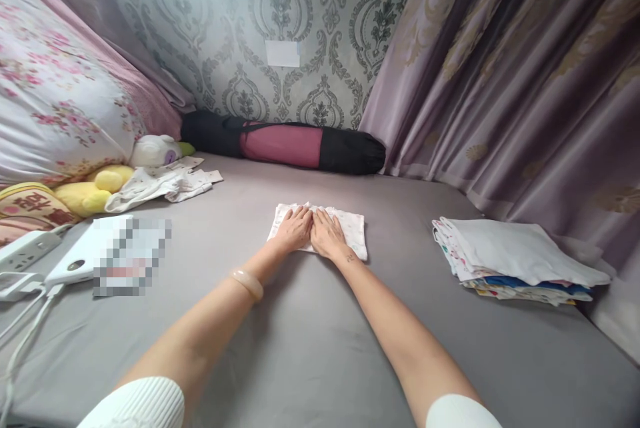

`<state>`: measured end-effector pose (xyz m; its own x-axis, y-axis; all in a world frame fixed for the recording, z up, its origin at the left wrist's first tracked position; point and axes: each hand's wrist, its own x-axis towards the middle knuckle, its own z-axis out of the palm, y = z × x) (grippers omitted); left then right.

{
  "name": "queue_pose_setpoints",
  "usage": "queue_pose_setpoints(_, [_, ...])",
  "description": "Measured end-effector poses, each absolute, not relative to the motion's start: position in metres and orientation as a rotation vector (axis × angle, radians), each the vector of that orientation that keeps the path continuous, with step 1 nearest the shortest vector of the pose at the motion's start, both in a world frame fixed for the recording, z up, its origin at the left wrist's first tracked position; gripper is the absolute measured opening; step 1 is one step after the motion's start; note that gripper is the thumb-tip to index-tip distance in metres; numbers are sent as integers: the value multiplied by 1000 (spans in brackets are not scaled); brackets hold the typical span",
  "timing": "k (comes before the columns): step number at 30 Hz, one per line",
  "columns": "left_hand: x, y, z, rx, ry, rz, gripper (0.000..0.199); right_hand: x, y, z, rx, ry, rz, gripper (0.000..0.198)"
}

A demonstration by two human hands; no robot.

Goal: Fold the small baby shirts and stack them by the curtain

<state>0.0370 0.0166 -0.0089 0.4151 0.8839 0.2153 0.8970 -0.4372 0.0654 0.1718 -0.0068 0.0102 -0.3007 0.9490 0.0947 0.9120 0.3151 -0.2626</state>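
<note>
A folded white cloth [356,233] with a faint print, perhaps a garment, lies on the grey bed sheet in front of me. My left hand [296,227] rests flat on its left half, fingers stretched out. Beside it, my right hand [327,231] presses flat on the middle of the same cloth, the two hands touching or nearly so along their inner edges. Neither hand grasps anything. Part of the cloth is hidden under the palms. A pale bangle [249,286] circles my left wrist.
A stack of folded clothes [525,255] sits at the right. A black and pink long bag [280,145] lies along the wall. At the left are a crumpled garment [167,185], plush toys [95,191], a white power bank-like device [87,251] and a power strip [30,248] with cables.
</note>
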Motion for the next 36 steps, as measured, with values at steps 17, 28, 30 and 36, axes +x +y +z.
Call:
queue_pose_setpoints(17, [37, 8, -11, -2399, -1866, -411, 49, 169, -9, -1, -1922, -2151, 100, 61])
queue_pose_setpoints(28, [40, 3, -5, -2277, -2057, -379, 58, 176, -9, -4, -2090, -1972, 26, 63])
queue_pose_setpoints(30, [41, 3, -5, -2246, -2083, -379, 59, 182, -10, -4, -2106, -1963, 19, 63])
queue_pose_setpoints(36, [40, 3, -6, -2227, -2117, -358, 65, 199, -12, -2, -2127, -1984, 55, 64])
